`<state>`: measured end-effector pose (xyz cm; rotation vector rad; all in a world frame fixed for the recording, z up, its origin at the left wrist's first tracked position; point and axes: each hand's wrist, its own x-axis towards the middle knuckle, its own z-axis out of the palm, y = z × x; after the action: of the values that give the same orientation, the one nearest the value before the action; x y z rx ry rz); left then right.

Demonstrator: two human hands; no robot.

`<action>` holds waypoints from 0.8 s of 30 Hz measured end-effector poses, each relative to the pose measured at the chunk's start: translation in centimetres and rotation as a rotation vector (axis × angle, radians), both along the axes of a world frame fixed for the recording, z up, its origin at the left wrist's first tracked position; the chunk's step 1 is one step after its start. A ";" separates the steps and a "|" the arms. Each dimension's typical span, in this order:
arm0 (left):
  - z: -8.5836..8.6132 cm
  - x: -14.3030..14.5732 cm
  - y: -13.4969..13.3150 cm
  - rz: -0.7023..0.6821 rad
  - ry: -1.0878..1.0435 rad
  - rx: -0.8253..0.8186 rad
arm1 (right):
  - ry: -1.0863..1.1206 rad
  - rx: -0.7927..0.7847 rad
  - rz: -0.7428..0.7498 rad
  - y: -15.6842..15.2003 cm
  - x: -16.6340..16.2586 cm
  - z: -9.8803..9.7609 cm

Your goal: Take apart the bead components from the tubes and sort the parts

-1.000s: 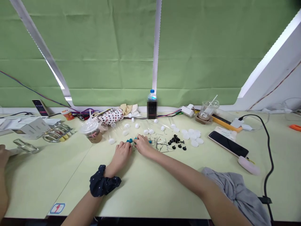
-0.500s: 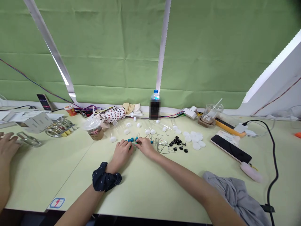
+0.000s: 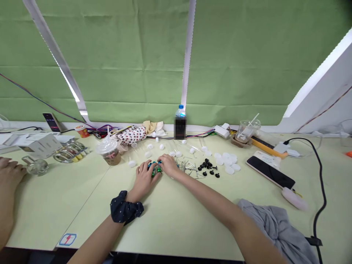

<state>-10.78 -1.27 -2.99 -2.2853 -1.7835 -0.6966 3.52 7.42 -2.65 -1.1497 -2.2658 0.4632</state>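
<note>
Small shiny green balls [image 3: 159, 169] and blue balls [image 3: 150, 165] lie in a cluster on the table between my two hands. My left hand [image 3: 145, 177] rests at the cluster's left side, thumb and fingers spread around the balls. From the right, my right hand [image 3: 168, 165] reaches in with its fingers curled and the tips together at a blue ball; what they pinch, if anything, is too small to make out. Thin bent metal pins [image 3: 189, 167] lie just right of my right hand. Black round-headed pegs [image 3: 206, 165] and white plastic discs [image 3: 227, 160] are farther right.
Clear tubes with white caps [image 3: 132, 163] lie behind my hands. A lidded drink cup [image 3: 111, 154] stands to the left, a bottle [image 3: 180, 126] at the back. On the right are a phone [image 3: 271, 172] and grey cloth [image 3: 275, 223]. Another person's hand [image 3: 11, 172] is at far left.
My left hand's fingers have spread apart, showing more green balls beneath. My right hand has shifted slightly, its fingertips now higher over the cluster. The other person's hand has moved slightly right.
</note>
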 end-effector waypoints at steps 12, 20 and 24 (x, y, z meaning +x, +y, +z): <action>-0.4 1.0 1.0 0.031 -0.029 -0.015 | 0.061 -0.114 0.135 -1.2 1.6 1.0; 0.2 1.1 0.8 0.033 -0.056 0.018 | 0.147 -0.060 -0.050 -0.2 6.4 1.1; 0.1 1.2 0.9 -0.014 0.003 0.029 | -0.033 -0.063 -0.082 -0.9 8.0 1.3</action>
<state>-9.54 -0.39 -2.86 -2.2809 -1.7468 -0.7162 11.51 6.52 -1.37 -1.2856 -2.2361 0.4903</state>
